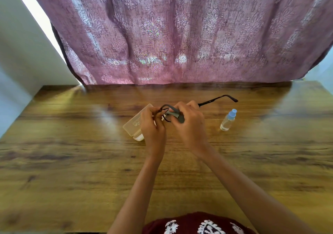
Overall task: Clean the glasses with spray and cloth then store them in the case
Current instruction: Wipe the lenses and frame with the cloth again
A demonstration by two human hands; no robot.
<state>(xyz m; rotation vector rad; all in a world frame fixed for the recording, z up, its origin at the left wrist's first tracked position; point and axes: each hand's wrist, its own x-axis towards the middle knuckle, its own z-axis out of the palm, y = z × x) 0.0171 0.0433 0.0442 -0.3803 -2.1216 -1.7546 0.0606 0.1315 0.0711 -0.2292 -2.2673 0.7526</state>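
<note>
Dark-framed glasses (218, 99) are held up over the middle of the wooden table (72, 152), one temple arm sticking out to the right. My left hand (153, 125) pinches the frame at its left side. My right hand (191, 124) grips a grey cloth (177, 115) wrapped around a lens. Both hands hide most of the lenses. Behind my left hand lies a translucent glasses case (134, 124), lid up. A small clear spray bottle (228, 120) with a blue cap stands upright to the right of my hands.
A mauve patterned curtain (180, 35) hangs along the table's far edge. A white wall (21, 53) borders the left side. Bare wood lies on both sides of my hands and in front of me.
</note>
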